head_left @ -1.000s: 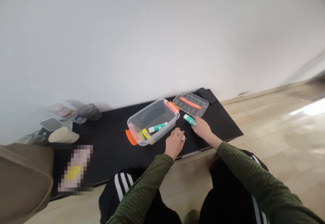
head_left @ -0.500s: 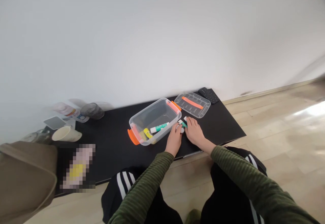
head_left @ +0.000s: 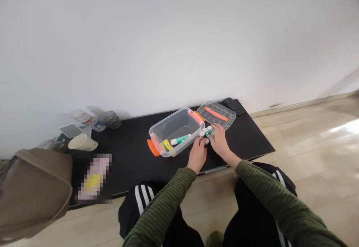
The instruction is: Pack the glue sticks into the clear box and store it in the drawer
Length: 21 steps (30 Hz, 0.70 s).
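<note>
My right hand [head_left: 219, 143] has its fingers curled over green-and-white glue sticks [head_left: 209, 130] on the black table, beside the near right corner of a clear plastic box [head_left: 164, 121]. My left hand [head_left: 197, 155] is closed around the near side of the same group, at a white-ended glue stick [head_left: 206, 141] partly covered by its fingers. Inside the box lie another green-and-white glue stick [head_left: 180, 139] and a yellow tube-like item [head_left: 167, 145]. The box is uncovered, with orange clips at both ends.
The clear lid [head_left: 231, 119] with an orange handle lies behind my right hand, by a black keypad-like object [head_left: 238, 107]. On the left are a paper cup [head_left: 83, 142], a tipped bottle [head_left: 84, 117], a dark glass [head_left: 110, 119], a blurred-out item [head_left: 94, 179] and a brown bag [head_left: 39, 187].
The view has shifted, so everything sits slightly further right. More of the glue sticks shows between my hands, several now side by side under the right fingers.
</note>
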### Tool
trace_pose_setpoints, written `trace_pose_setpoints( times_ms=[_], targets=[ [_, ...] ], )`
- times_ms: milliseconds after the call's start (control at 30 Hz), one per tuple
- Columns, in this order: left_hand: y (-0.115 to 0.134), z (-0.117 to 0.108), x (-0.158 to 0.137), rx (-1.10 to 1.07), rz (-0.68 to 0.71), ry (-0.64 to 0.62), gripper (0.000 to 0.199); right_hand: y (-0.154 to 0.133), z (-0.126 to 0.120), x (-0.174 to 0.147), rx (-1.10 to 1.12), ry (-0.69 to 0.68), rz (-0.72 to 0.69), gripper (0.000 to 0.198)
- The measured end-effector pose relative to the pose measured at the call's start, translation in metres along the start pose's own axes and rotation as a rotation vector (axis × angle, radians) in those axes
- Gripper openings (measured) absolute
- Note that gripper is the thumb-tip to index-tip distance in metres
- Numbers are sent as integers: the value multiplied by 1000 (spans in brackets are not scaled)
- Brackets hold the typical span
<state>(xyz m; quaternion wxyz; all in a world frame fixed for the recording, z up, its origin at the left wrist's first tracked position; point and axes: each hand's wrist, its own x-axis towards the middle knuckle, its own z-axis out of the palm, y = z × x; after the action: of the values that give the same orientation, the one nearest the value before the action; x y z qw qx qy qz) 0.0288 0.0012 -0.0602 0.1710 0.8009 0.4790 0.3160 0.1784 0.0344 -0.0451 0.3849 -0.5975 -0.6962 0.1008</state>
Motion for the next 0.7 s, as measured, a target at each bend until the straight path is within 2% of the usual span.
trace_pose_setpoints(
  times_ms=[100,167,200,300,367,433,467,533,633,700],
  targets=[
    [13,-5,-6,104,50,-15,35,-32,-22,11,38,53,-155,44],
    [17,-9,-11,181,128,-38,28,-64,-28,26,36,-21,-280,40],
    [18,-11,-13,212,161,-44,25,-81,-26,36,19,-92,-333,37],
    [18,-20,-17,261,175,-28,19,-128,-3,69,-145,-447,-461,29],
    [16,-30,-19,277,134,-3,17,-148,23,90,-323,-716,-387,29],
    [13,-40,-20,283,111,18,17,-157,49,105,-534,-971,-201,33],
    [12,-46,-21,283,104,28,17,-157,60,109,-608,-1043,-123,32],
    [10,-55,-24,280,97,37,17,-154,76,113,-677,-1096,-42,28],
    [6,-64,-31,265,95,44,19,-148,90,114,-665,-1110,-31,22],
    [4,-68,-34,245,103,47,21,-148,97,114,-670,-1167,3,15]
  ],
)
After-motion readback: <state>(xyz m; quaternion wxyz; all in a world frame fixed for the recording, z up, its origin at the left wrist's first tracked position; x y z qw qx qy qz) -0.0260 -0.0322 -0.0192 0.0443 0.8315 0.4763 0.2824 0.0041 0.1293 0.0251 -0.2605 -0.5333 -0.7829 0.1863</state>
